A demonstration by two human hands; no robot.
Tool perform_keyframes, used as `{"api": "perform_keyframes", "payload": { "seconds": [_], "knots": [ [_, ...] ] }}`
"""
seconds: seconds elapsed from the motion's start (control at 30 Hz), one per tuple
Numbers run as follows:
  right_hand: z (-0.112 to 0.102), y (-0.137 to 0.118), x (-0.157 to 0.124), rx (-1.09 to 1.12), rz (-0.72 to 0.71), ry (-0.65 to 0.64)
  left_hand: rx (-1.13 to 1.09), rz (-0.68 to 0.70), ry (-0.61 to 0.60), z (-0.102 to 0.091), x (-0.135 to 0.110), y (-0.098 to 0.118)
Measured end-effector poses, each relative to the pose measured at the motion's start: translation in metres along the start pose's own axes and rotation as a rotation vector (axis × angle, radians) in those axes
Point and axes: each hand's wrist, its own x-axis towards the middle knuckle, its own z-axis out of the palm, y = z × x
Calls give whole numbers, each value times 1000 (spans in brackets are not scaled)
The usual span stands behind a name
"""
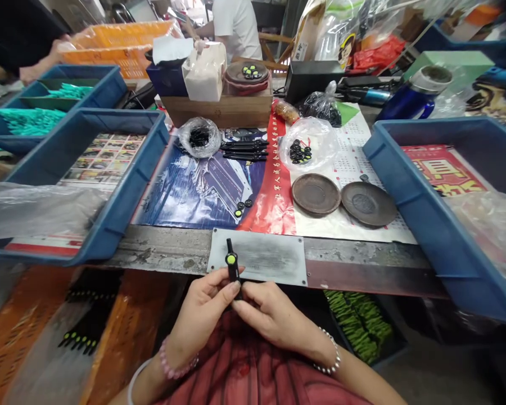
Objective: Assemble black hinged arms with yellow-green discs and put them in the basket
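Over the worn metal edge of a workshop bench (160, 253), a seated person's left hand (200, 312) and right hand (274, 318) pinch a black plastic stick (233, 271) narrowly between their fingertips, holding it upright just short of a scuffed metal plate (257, 257). A yellow-green dot on a black disc sits near its top. A pink beaded bracelet (178, 360) circles the left wrist, a pale beaded bracelet (331, 353) the right.

Red paper (274, 191) with Chinese characters, too small to read, covers the bench beside a printed calendar sheet (346, 160). On them lie a clear bag of black rings (307, 143), a bag of black parts (199, 138), loose black rods (244, 150) and two dark saucers (316, 194) (369, 203). Blue plastic trays flank the work, the far left one (63, 95) holding teal pieces. Near left, an orange crate (126, 343) holds black sticks with yellow tips (84, 320). A co-worker in a white T-shirt (236, 22) sits beyond.
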Motion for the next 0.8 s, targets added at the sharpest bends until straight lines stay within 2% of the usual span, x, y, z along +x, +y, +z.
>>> {"api": "perform_keyframes", "payload": {
  "seconds": [0.47, 0.6, 0.73, 0.8],
  "knots": [
    [2, -1, -11, -36, 44, -101, 162, -110, -116, -8, -6, 5],
    [-8, -4, -15, -12, 33, -148, 233, -125, -160, -14, -11, 14],
    [-28, -6, -21, 66, 44, -319, 260, -213, -295, -27, -15, 19],
    [-34, -5, -23, 176, 42, -409, 132, -303, -387, -32, -14, 17]
  ]
}}
